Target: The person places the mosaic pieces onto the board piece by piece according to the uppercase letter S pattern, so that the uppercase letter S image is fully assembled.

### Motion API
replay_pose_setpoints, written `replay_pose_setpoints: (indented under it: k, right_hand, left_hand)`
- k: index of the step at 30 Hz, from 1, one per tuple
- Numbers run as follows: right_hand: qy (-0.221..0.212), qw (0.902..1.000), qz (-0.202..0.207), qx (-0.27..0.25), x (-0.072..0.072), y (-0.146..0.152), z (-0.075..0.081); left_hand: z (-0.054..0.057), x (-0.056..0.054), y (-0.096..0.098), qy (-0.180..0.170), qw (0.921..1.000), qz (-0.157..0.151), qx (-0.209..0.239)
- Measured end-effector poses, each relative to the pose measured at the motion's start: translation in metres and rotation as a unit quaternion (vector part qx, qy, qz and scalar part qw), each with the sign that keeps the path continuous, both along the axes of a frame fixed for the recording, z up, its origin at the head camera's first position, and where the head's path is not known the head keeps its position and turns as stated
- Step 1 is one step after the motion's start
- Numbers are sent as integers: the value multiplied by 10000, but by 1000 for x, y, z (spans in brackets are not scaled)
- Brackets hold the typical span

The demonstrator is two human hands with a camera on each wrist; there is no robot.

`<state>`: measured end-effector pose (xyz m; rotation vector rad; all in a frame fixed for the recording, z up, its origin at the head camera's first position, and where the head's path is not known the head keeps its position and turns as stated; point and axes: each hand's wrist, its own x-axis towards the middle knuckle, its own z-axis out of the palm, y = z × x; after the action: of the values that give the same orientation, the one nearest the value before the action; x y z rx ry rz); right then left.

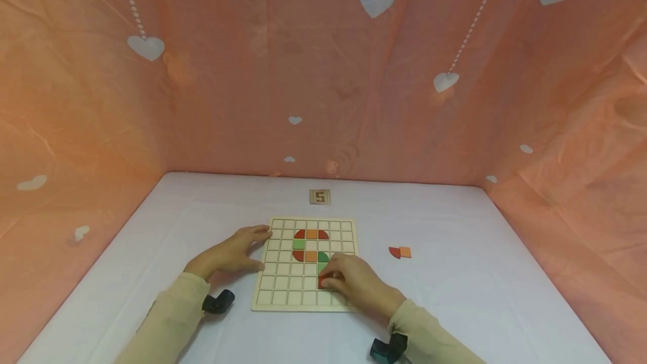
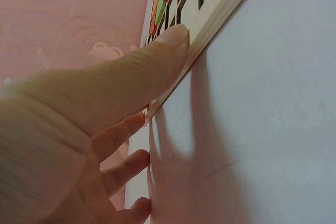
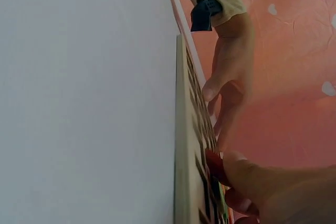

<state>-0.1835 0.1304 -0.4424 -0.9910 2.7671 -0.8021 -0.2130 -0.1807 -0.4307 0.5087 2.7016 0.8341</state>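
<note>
A wooden grid board (image 1: 303, 308) lies on the white table, with several coloured pieces set in its cells. My right hand (image 1: 356, 282) pinches a red piece (image 1: 322, 282) between thumb and fingers, low over the right part of the grid. The same red piece (image 3: 215, 165) shows dark at the fingertips in the right wrist view. Just above it a light green piece (image 1: 322, 267) is partly covered by the fingers, below a dark green quarter-round (image 1: 323, 257). My left hand (image 1: 235, 251) rests along the board's left edge, thumb (image 2: 170, 43) against the rim, fingers spread.
A red quarter-round (image 1: 395, 252) and an orange square (image 1: 405, 252) lie on the table right of the board. Behind the board lies a small patterned card (image 1: 320, 196). Orange cloth with white hearts (image 1: 377, 0) encloses the table's back and sides.
</note>
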Motion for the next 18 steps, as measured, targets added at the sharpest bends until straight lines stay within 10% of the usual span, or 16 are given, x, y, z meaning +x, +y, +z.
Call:
replay_pose_setpoints:
  k: [18]
  right_hand:
    - [457, 9982, 145, 370, 0, 1, 0]
  left_hand:
    - [2, -2, 1, 14, 9998, -183, -24]
